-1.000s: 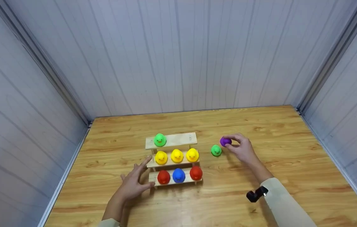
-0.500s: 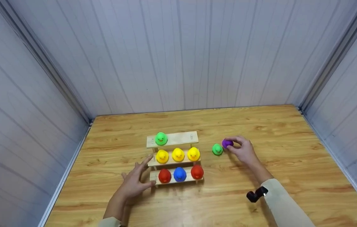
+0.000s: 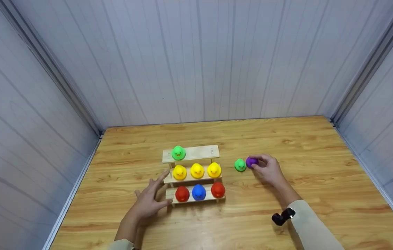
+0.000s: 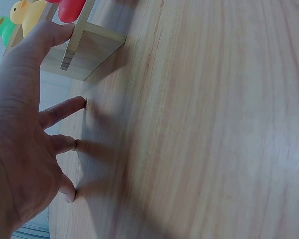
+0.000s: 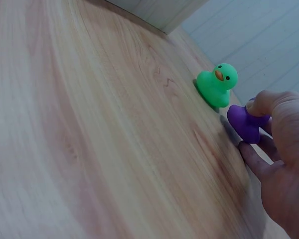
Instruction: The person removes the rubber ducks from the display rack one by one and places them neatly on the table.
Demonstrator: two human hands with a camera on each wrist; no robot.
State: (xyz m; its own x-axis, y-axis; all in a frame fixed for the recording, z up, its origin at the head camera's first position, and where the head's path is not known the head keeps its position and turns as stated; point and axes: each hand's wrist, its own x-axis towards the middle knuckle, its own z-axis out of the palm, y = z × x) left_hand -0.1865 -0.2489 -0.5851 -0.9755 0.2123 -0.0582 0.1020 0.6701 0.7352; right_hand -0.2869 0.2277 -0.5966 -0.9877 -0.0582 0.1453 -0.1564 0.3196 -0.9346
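My right hand (image 3: 269, 171) pinches a purple rubber duck (image 3: 251, 162) between thumb and fingers, low over the table. In the right wrist view the purple duck (image 5: 245, 123) is tilted, right beside a green rubber duck (image 5: 214, 90) that stands upright. To the left is a three-step wooden rack (image 3: 201, 152). My left hand (image 3: 146, 202) spreads its fingers at the rack's left end; the thumb touches the lowest step, and the index finger reaches the middle one. Several other fingertips (image 4: 70, 195) of that hand rest on the tabletop in the left wrist view.
One green duck (image 3: 178, 153) sits at the left of the top step. Three yellow ducks (image 3: 197, 171) fill the middle step. Along the bottom step are a red duck (image 3: 182, 194), a blue duck (image 3: 199, 192) and another red duck (image 3: 218, 190). Pale panel walls (image 3: 196, 62) enclose the wooden table (image 3: 321, 166).
My right hand has lowered the purple duck toward the table, slightly nearer to me and beside the green duck. The left hand stays at the rack. The whole head view has shifted a little.
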